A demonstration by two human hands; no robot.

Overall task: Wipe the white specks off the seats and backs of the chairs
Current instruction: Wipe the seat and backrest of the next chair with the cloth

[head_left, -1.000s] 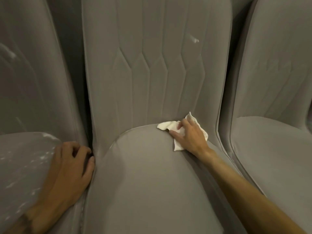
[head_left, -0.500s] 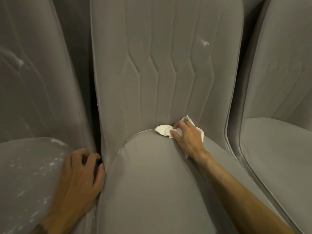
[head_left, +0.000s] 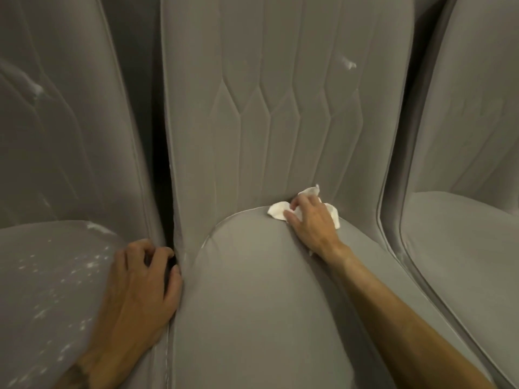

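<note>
Fingers (head_left: pixel 301 203) of our right hand (head_left: pixel 316 224) pinch a crumpled white cloth (head_left: pixel 277 210) against the thumb and push it into the crease where the middle chair (head_left: pixel 252 304) seat meets its back, likely because specks lodge in that seam. Our left hand (head_left: pixel 140 290) curls its fingers over the edge of the left chair (head_left: pixel 42 290), probably to brace our lean; the dark gap hides their tips. Left of those fingers the smooth, velvety seat is strewn with white specks (head_left: pixel 94 263); one fleck (head_left: pixel 349 64) clings high above the cloth, among stitched, elongated hexagon panels.
</note>
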